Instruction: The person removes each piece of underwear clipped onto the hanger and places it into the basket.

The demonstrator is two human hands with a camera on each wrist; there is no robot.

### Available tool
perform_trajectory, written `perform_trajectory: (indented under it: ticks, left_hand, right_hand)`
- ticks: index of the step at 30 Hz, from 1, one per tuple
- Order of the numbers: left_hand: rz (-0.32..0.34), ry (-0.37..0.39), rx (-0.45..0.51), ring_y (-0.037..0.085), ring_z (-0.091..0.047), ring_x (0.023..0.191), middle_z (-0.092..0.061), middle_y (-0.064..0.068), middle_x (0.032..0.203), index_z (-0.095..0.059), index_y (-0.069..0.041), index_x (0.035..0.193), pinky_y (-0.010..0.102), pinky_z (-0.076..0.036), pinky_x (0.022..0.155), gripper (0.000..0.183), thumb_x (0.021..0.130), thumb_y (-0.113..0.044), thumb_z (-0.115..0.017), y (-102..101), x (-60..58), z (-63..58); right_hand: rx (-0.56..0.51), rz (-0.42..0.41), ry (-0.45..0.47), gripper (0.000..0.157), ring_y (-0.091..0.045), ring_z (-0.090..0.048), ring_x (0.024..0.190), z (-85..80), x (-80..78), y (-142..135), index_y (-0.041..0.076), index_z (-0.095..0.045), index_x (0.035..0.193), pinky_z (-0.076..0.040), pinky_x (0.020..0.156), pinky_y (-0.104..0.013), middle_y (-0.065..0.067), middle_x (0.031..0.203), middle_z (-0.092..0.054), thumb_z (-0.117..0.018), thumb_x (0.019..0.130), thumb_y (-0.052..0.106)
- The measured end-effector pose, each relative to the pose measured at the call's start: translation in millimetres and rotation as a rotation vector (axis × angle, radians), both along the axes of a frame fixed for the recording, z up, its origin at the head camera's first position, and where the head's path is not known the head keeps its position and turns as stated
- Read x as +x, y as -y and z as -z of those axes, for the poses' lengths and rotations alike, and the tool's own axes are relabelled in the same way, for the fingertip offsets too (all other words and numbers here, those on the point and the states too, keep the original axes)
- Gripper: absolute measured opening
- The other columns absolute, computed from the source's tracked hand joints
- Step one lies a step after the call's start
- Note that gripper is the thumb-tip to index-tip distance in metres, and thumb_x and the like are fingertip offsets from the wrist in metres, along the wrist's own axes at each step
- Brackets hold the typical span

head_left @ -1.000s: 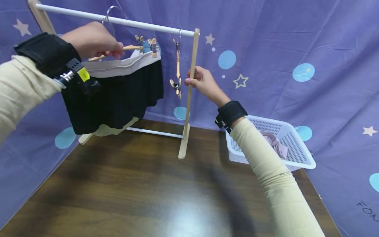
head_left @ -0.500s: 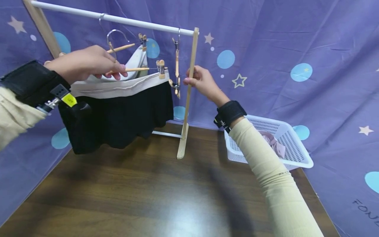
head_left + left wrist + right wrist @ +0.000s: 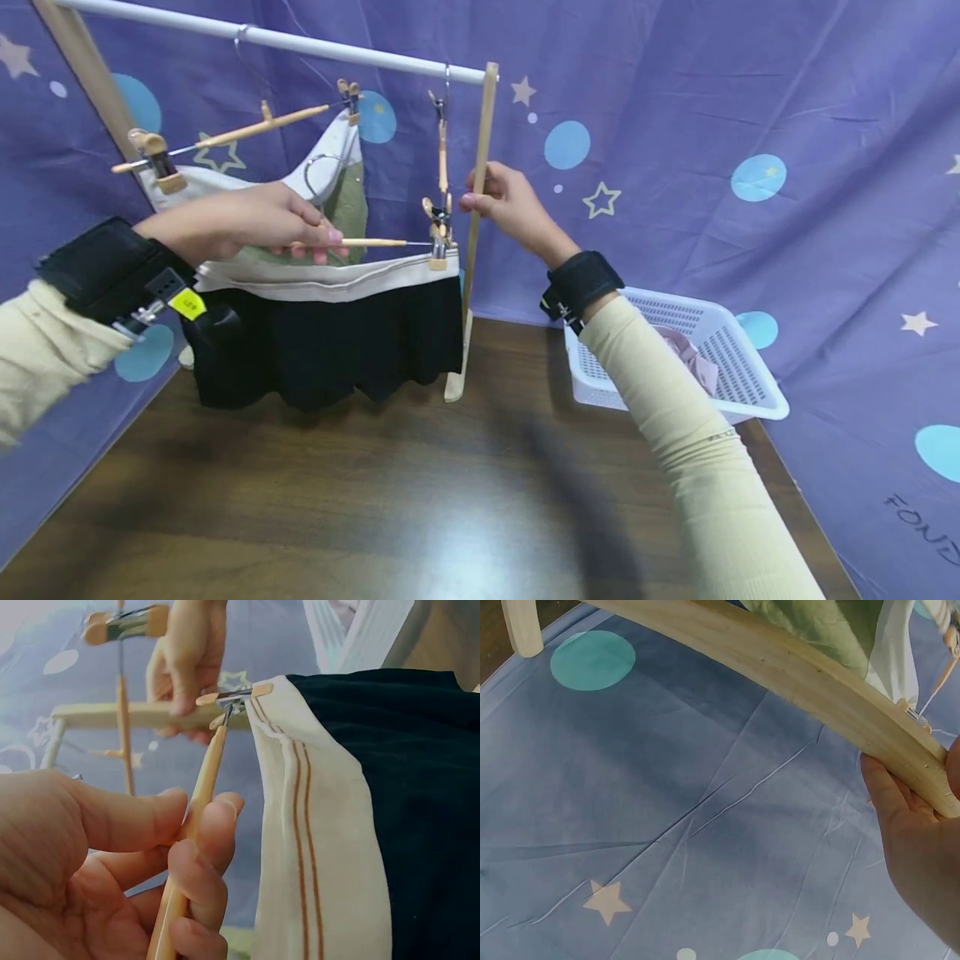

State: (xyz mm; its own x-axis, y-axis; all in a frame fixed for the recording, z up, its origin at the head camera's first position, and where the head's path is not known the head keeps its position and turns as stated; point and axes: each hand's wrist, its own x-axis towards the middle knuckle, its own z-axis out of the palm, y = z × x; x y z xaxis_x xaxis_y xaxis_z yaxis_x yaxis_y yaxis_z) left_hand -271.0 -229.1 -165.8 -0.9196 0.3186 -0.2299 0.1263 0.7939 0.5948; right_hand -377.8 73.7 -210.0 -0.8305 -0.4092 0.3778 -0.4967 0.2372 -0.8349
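Note:
My left hand [image 3: 258, 221] grips the wooden bar of a clip hanger [image 3: 375, 242], thumb against curled fingers in the left wrist view. From its clip hangs a black garment [image 3: 322, 350] with a cream waistband [image 3: 289, 825] marked by two brown lines. The hanger's metal hook [image 3: 309, 171] stands below the rail [image 3: 337, 55], off it. My right hand [image 3: 517, 212] holds the wooden upright post [image 3: 780, 664] of the drying rack between thumb and fingers. Behind the black garment, a green and white garment [image 3: 348, 204] hangs clipped to another hanger [image 3: 262, 125] on the rail.
A bare clip hanger [image 3: 442, 158] hangs edge-on at the rail's right end, close to the held hanger's clip. On the brown table [image 3: 375, 483], a white basket [image 3: 750, 408] with pinkish cloth [image 3: 693, 362] stands at the right. A purple curtain [image 3: 660, 100] hangs behind.
My left hand has brought the hanger and black garment down and to the right, away from the rail, uncovering the green and white garment behind. The right hand keeps its hold on the post.

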Motion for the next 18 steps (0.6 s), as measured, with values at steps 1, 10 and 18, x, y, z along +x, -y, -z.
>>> perform_trajectory:
  ticks: [1, 10, 18]
  left_hand:
    - [0.016, 0.004, 0.011, 0.011, -0.047, 0.07, -0.06, -0.007, 0.075, -0.075, -0.006, 0.114, 0.026, -0.038, 0.061, 0.034, 0.107, -0.031, -0.053, -3, 0.4, 3.7]
    - [0.121, -0.024, 0.105, 0.011, -0.05, 0.068, -0.062, -0.006, 0.074, -0.075, 0.0, 0.113, 0.023, -0.038, 0.055, 0.031, 0.106, -0.023, -0.056, -34, 4.6, 29.9]
    - [0.143, 0.001, 0.198, 0.011, -0.051, 0.068, -0.064, -0.006, 0.076, -0.077, -0.001, 0.108, 0.022, -0.037, 0.054, 0.028, 0.105, -0.022, -0.059, -56, 3.6, 52.1]
  right_hand:
    - [0.001, -0.001, -0.003, 0.011, -0.022, -0.072, 0.096, -0.1, 0.4, 0, -0.002, -0.059, 0.108, -0.057, 0.09, -0.036, -0.02, 0.102, -0.072, -0.064, 0.098, -0.001]
    - [0.071, -0.026, 0.002, 0.015, -0.027, -0.069, 0.105, -4.7, 3.7, -1, -0.004, -0.056, 0.113, -0.056, 0.095, -0.036, -0.022, 0.108, -0.069, -0.06, 0.101, 0.003]
    - [0.166, -0.005, 0.048, 0.042, -0.033, -0.065, 0.122, -12.2, 6.6, -11, 0.001, -0.048, 0.141, -0.054, 0.105, -0.036, -0.025, 0.129, -0.066, -0.06, 0.103, 0.013]
